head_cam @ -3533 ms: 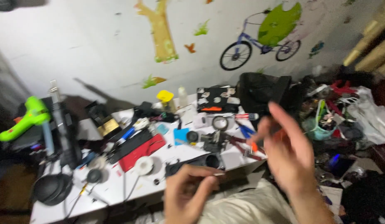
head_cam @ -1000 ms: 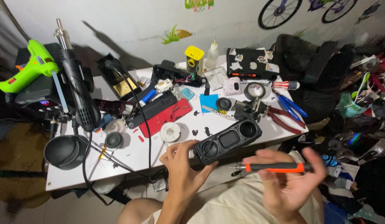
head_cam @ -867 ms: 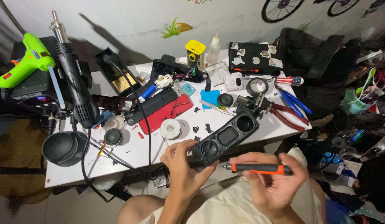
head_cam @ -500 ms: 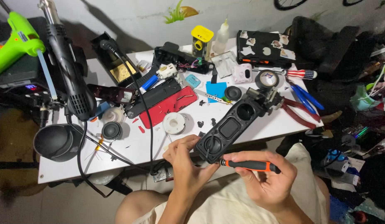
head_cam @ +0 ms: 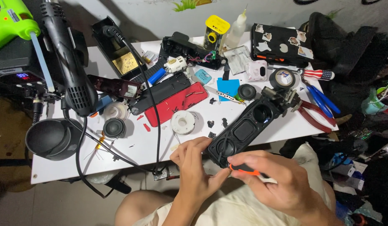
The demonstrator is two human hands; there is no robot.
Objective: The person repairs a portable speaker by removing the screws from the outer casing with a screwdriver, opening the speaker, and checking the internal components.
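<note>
A long black speaker housing with round and oval openings lies slanted over the white table's near edge. My left hand grips its near end from below and the left. My right hand is closed on an orange-handled screwdriver, whose tip meets the housing's near end by a round opening. Both hands are over my lap, just off the table.
On the table: a solder spool, red cover, black cover, small round speaker, black tape roll, red pliers, blue pliers. Left: heat gun, green glue gun, black bowl, cables.
The view has dropped toward the table. Both hands came closer together; the screwdriver moved from beside the housing to its near end, and the housing swung closer to me.
</note>
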